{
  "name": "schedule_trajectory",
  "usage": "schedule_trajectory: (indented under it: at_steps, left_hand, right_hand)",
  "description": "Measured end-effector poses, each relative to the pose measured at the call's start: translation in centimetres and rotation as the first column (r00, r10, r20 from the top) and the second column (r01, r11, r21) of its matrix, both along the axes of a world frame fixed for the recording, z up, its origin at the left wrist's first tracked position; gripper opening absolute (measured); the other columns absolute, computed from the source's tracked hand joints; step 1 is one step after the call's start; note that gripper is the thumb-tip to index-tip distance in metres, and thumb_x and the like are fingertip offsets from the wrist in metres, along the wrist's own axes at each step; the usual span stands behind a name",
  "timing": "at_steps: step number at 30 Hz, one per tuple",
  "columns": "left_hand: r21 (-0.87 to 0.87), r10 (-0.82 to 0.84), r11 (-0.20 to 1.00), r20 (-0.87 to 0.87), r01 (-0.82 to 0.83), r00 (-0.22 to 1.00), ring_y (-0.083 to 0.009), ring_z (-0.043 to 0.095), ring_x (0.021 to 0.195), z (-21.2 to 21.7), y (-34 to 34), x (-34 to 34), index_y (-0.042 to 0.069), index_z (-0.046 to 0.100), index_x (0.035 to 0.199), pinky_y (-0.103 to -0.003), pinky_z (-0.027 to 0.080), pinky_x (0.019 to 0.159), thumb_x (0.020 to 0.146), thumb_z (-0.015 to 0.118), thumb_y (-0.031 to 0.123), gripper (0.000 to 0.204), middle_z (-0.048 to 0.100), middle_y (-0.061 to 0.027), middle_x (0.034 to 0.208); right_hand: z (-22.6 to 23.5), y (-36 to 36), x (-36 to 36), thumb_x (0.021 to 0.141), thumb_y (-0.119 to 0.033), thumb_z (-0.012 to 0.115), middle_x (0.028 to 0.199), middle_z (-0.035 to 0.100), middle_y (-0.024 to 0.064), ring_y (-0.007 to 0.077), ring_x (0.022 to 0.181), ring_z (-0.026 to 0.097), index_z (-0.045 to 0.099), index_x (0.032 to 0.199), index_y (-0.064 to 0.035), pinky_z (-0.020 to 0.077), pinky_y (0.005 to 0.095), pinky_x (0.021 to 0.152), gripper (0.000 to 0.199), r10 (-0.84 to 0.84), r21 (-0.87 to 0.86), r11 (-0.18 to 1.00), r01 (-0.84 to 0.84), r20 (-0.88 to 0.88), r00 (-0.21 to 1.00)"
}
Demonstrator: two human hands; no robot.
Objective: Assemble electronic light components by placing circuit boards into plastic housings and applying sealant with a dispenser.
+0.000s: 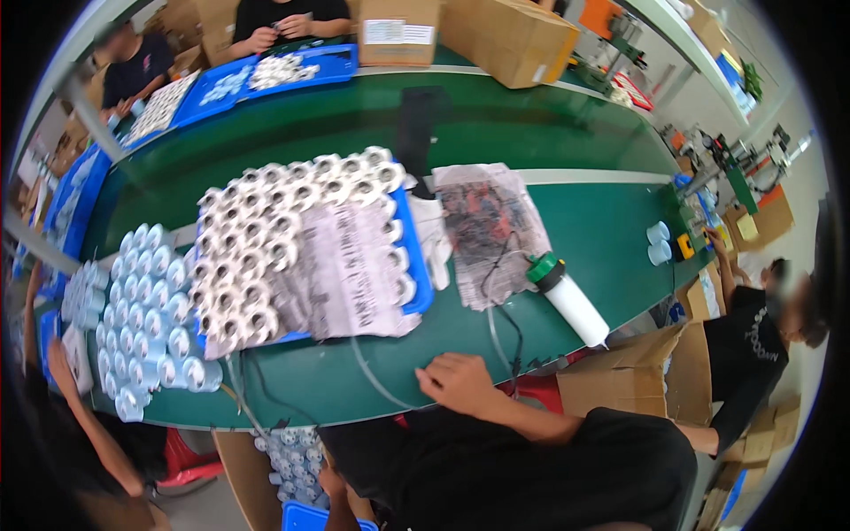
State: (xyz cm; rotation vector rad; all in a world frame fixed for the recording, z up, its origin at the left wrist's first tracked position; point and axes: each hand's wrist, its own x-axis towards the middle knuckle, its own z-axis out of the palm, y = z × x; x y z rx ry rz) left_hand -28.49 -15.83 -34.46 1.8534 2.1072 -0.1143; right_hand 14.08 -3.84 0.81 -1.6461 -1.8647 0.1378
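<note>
My right hand (pixel 459 382) rests at the near edge of the green table (pixel 390 372), fingers curled in and nothing visible in them. Low at the bottom, my left hand (pixel 332 482) hangs below the table edge, beside a cardboard box (pixel 248 478) full of light blue cups (pixel 297 460); its fingers are mostly hidden. Beyond my right hand lies a white dispensing cartridge (pixel 574 308) with a green cap. A blue tray (pixel 416 239) holds rows of white round parts (pixel 257 221), partly covered by a sheet of newspaper (pixel 354 274).
Stacked blue cups (pixel 142 310) crowd the table's left. Stained newspaper (pixel 491 226), a white glove (pixel 431 239) and a black cable (pixel 515 327) lie right of the tray. An open carton (pixel 620 380) stands at the right edge. Co-workers sit at left, right and far side.
</note>
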Motion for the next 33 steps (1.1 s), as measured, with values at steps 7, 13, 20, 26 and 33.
schedule_trajectory:
  at_steps: [7, 13, 20, 26, 33]
  left_hand:
    - [-0.008, 0.072, 0.997, 0.169, -0.072, 0.983, -0.0423, 0.068, 0.075, 2.0, 0.3, 1.0, 0.005, 0.068, 0.099, -0.052, 0.055, 0.069, 0.086, 0.065, 0.036, 0.033, 0.069, -0.0227, 0.078]
    - [-0.071, 0.092, 0.994, 0.179, -0.08, 0.979, -0.0433, 0.068, 0.075, 3.0, 0.4, 2.0, 0.007, 0.065, 0.099, -0.054, 0.054, 0.071, 0.085, 0.064, 0.036, 0.032, 0.069, -0.0228, 0.079]
    - [-0.149, 0.133, 0.983, 0.179, -0.107, 0.975, -0.0426, 0.068, 0.078, 2.3, -0.2, 1.8, 0.007, 0.063, 0.102, -0.053, 0.054, 0.071, 0.084, 0.064, 0.027, 0.027, 0.069, -0.0229, 0.082]
    - [-0.086, 0.066, 0.995, 0.228, -0.047, 0.971, -0.0456, 0.066, 0.077, 0.8, -0.3, 0.8, 0.003, 0.063, 0.107, -0.056, 0.051, 0.068, 0.083, 0.065, 0.023, 0.032, 0.068, -0.0242, 0.08]
    - [-0.085, 0.026, 0.996, 0.124, -0.016, 0.992, -0.0388, 0.069, 0.08, 0.8, 0.9, 1.0, 0.008, 0.065, 0.116, -0.048, 0.054, 0.069, 0.079, 0.071, 0.042, 0.051, 0.071, -0.0162, 0.09]
  right_hand:
    - [-0.7, -0.5, 0.0, 0.081, -0.013, 0.07, 0.06, 0.054, 0.0096, 0.0293, 0.055, 0.057, 0.054, 0.06, -0.0052, 0.0445, 0.0412, 0.05, 0.028, -0.044, -0.028, 0.999, 0.046, 0.087, 0.995]
    - [-0.9, -0.4, -0.1, 0.082, -0.012, 0.069, 0.058, 0.051, 0.0094, 0.0291, 0.053, 0.054, 0.05, 0.058, -0.0048, 0.0405, 0.0415, 0.048, 0.031, -0.072, -0.053, 0.996, 0.077, 0.09, 0.993]
    - [-1.0, -0.1, 0.0, 0.082, -0.013, 0.069, 0.058, 0.052, 0.0086, 0.0277, 0.053, 0.055, 0.053, 0.059, -0.0052, 0.0405, 0.0406, 0.047, 0.029, -0.07, -0.043, 0.996, 0.075, 0.11, 0.991]
    - [-1.3, -0.3, 0.0, 0.083, -0.015, 0.068, 0.061, 0.056, 0.0089, 0.028, 0.055, 0.057, 0.055, 0.06, -0.006, 0.0456, 0.0398, 0.05, 0.028, -0.082, -0.006, 0.997, 0.083, 0.095, 0.992]
    - [-1.2, -0.3, 0.1, 0.083, -0.015, 0.069, 0.06, 0.054, 0.0092, 0.029, 0.056, 0.056, 0.054, 0.06, -0.005, 0.0451, 0.0401, 0.051, 0.029, -0.101, 0.068, 0.993, 0.097, 0.063, 0.993]
